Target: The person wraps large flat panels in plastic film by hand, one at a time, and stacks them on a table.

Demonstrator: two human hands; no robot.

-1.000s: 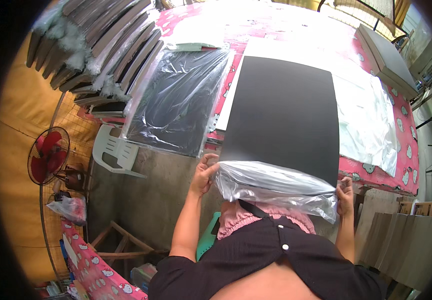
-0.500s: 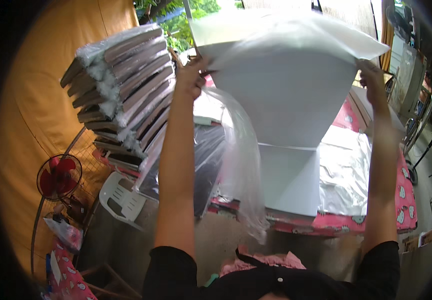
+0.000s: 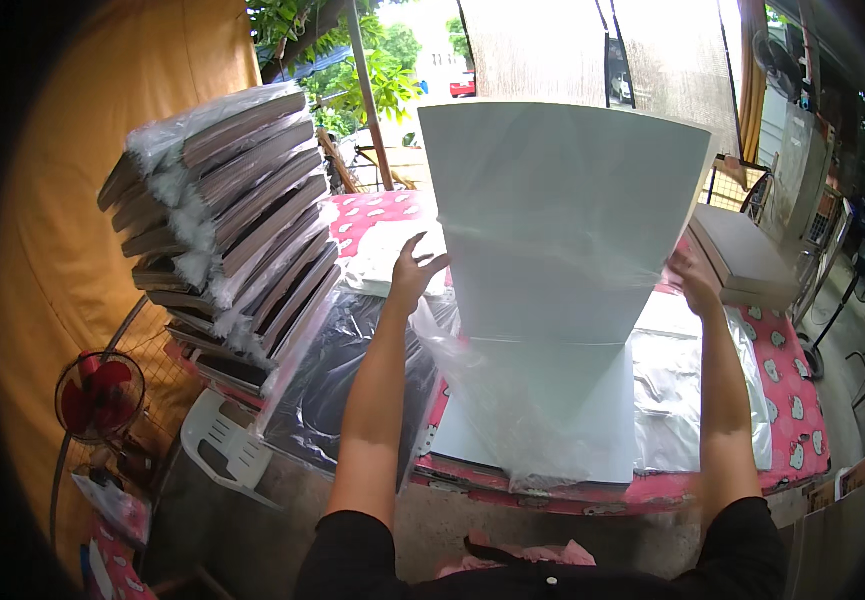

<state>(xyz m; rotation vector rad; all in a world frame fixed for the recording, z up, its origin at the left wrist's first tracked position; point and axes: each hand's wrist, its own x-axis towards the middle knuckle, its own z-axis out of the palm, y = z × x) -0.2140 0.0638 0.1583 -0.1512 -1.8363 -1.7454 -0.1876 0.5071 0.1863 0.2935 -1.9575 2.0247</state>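
Note:
A large pale grey board (image 3: 562, 190) rises in front of me, its upper part tilted up from a crease and its lower part (image 3: 592, 400) lying on the table. Thin clear plastic film (image 3: 492, 400) lies across its front and bunches toward the lower left. My left hand (image 3: 417, 275) is beside the board's left edge, thumb and forefinger apart, with film hanging just under it; its other fingers are hidden. At the right edge my right hand (image 3: 692, 283) has its fingers closed on the film.
Plastic-wrapped grey-brown panels (image 3: 242, 220) form a tall, leaning stack at left. A dark wrapped panel (image 3: 342, 370) and a silvery-white wrapped one (image 3: 692, 400) flank the board on the pink patterned tablecloth (image 3: 792, 400). Brownish panels (image 3: 747, 255) lie at back right. A white chair (image 3: 222, 440) and red fan (image 3: 100, 395) are lower left.
Both hands have come down from the board's top, bringing the film down over its front. The upper board now shows uncovered. My left thumb and forefinger have spread apart.

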